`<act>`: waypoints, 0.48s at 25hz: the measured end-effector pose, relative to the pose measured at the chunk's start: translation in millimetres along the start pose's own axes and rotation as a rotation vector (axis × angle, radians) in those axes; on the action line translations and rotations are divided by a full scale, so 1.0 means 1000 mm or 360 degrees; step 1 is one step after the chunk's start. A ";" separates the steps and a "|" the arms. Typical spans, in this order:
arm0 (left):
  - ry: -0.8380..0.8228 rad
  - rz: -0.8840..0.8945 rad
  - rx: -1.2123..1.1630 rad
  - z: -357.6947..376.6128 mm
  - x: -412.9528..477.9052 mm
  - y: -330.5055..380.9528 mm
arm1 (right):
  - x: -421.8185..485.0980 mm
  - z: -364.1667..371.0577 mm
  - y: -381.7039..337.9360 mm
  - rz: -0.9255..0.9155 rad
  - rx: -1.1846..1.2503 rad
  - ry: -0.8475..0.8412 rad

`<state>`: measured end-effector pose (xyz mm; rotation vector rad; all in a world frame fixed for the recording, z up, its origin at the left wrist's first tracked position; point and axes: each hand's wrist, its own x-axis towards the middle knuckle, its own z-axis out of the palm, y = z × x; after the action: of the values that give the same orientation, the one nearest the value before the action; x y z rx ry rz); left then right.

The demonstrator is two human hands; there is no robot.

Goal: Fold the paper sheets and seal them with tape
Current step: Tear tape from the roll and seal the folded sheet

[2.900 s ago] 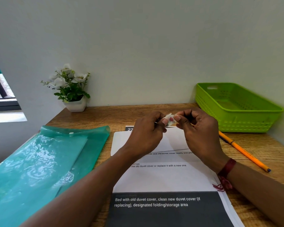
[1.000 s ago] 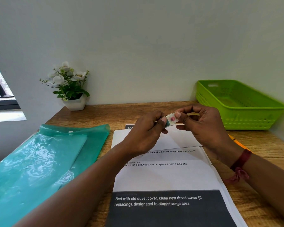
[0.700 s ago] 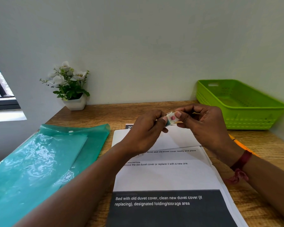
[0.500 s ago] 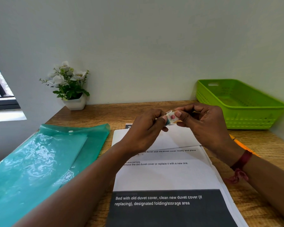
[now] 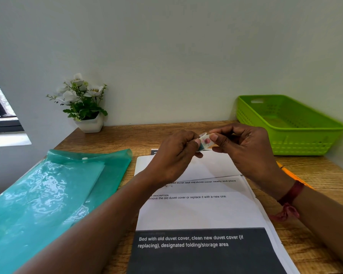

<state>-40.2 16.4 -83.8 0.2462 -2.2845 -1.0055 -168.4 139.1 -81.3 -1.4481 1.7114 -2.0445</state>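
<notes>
A: How are the 2 hands held?

B: A small piece of clear tape is pinched between them. It is gripped by the thumb and curled fingers of the left hand on one side and by the thumb and forefinger of the right hand on the other. Both hands are held above the far end of the paper. A red thread is worn at the right wrist.

A: Where is the paper?

B: A stack of paper sheets is laid flat on the bench, directly under the hands. The far part of the top sheet is folded toward the person, so a blank white flap is seen above the printed lines. A dark band with white lettering is shown at the near end, and the edges of further sheets are seen along the right side.

A: What is placed around it?

B: A teal plastic folder with a snap button is spread just left of the stack. An orange pencil is partly hidden behind the right wrist. A green basket is set at the far right by the wall, and a potted plant with white flowers at the far left. Whether the tape comes from a roll cannot be told.
</notes>
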 end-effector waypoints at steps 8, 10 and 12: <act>-0.0010 -0.0024 0.0038 -0.004 0.001 -0.002 | 0.001 -0.002 0.001 0.0001 -0.0013 -0.0048; -0.0001 -0.0026 0.0032 -0.004 0.001 -0.002 | 0.001 -0.002 0.002 0.0001 -0.0015 -0.0044; -0.0004 -0.0030 0.0035 -0.004 0.001 -0.001 | 0.001 -0.002 0.002 -0.0010 -0.0016 -0.0051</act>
<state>-38.8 12.3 -81.9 0.2764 -2.3002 -0.9911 -171.0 138.9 -82.7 -1.4828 1.7097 -2.0071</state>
